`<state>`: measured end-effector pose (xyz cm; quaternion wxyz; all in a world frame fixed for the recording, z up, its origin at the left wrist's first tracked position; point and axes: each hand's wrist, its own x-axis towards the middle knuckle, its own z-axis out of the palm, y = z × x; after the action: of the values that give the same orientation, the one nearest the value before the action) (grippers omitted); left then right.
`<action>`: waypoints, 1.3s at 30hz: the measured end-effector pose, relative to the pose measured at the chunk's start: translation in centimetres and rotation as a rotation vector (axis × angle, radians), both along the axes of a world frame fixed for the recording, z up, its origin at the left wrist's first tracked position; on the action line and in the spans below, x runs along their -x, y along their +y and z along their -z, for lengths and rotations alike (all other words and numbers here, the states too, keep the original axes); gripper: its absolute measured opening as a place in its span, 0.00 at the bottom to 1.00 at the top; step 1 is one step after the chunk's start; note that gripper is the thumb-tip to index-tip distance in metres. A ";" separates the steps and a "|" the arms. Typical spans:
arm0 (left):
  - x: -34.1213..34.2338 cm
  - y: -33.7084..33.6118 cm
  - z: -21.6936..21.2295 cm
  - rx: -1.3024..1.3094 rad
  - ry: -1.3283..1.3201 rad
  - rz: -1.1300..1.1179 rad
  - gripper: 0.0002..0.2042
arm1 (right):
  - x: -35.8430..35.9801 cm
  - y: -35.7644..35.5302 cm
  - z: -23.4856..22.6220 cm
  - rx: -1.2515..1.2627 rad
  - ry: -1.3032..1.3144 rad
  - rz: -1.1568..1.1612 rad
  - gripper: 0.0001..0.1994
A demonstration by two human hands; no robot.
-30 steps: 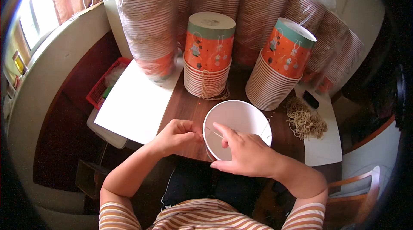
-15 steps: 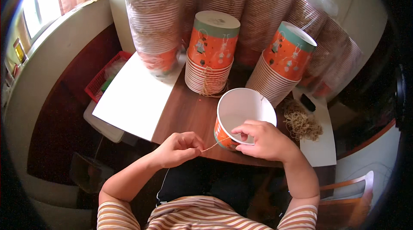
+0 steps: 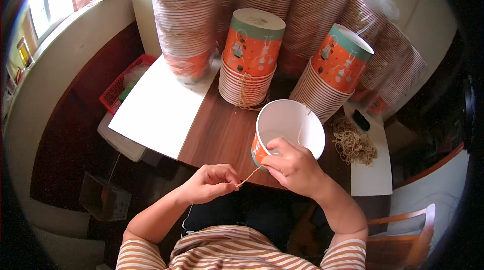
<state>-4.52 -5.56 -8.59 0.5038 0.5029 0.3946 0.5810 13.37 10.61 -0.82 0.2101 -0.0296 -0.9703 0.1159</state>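
Note:
A short length of thin tan twine [image 3: 250, 174] runs between my two hands in front of the table's near edge. My left hand [image 3: 212, 183] pinches one end between thumb and fingertips. My right hand [image 3: 293, 166] grips the twine farther along, at the near side of a paper bucket [image 3: 315, 136]. The bucket stands upright with a white inside and an orange printed outside. A pale strand hangs over its far rim and down inside. Whether it joins the twine in my hands is hidden by my right hand.
Behind stand two upside-down stacks of orange paper buckets, the left stack [image 3: 252, 53] and the right stack [image 3: 338, 63]. Tall plastic-wrapped stacks [image 3: 184, 22] line the back. A tangle of twine [image 3: 353, 141] lies at right beside a black object [image 3: 361, 119]. A red basket [image 3: 113, 93] is at left.
My right hand has drawn back toward me and lower, out of the bucket's mouth. The twine between my hands has shifted, and a strand now shows inside the bucket.

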 end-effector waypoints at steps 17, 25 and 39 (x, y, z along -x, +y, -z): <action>-4.2 3.6 -2.1 -0.062 0.561 -0.320 0.08 | -0.1 -0.2 -0.3 0.041 0.003 -0.018 0.08; -2.6 -1.5 1.8 0.333 0.292 -0.222 0.10 | -0.3 0.1 -0.3 0.053 -0.012 -0.045 0.08; -3.6 1.1 0.3 0.079 0.305 -0.319 0.16 | 0.0 0.1 -0.5 0.140 -0.038 -0.025 0.07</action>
<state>-0.87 -4.48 -8.94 0.3594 0.4963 0.5632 0.5544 13.41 10.67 -0.34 0.1876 -0.0345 -0.9640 0.1855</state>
